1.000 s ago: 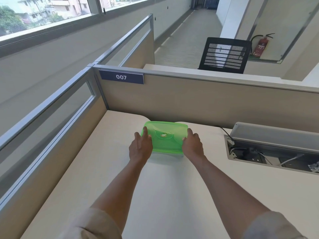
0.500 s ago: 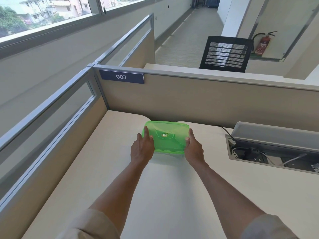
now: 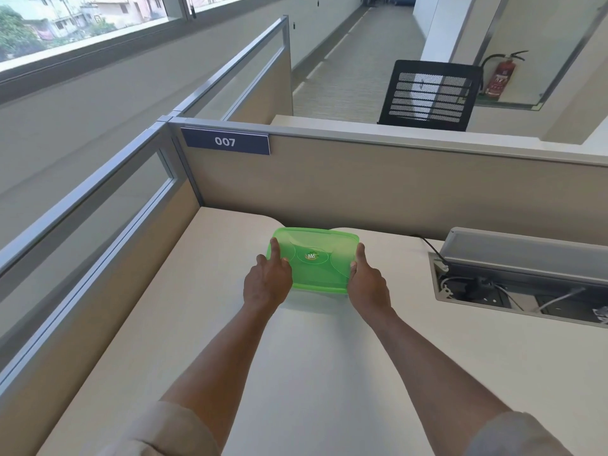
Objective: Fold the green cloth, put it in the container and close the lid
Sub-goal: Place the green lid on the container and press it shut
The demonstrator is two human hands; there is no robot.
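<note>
A translucent green container (image 3: 320,269) sits on the cream desk (image 3: 312,373) with its green lid (image 3: 316,251) lying flat on top. My left hand (image 3: 266,283) rests on the lid's left edge, two fingers pressed on the top. On the other side my right hand (image 3: 368,284) holds the right edge, thumb up along the lid's side. The green cloth is not visible; the lid and walls hide whatever is inside.
Beige partition walls (image 3: 378,189) with a "007" sign (image 3: 225,141) close the desk's far side and left side. An open cable tray (image 3: 523,284) with wires is sunk in the desk at the right. A black mesh chair (image 3: 427,95) stands beyond the partition.
My left fingers have slid further onto the lid's top. The right hand has shifted slightly forward along the right edge. The container has stayed in place.
</note>
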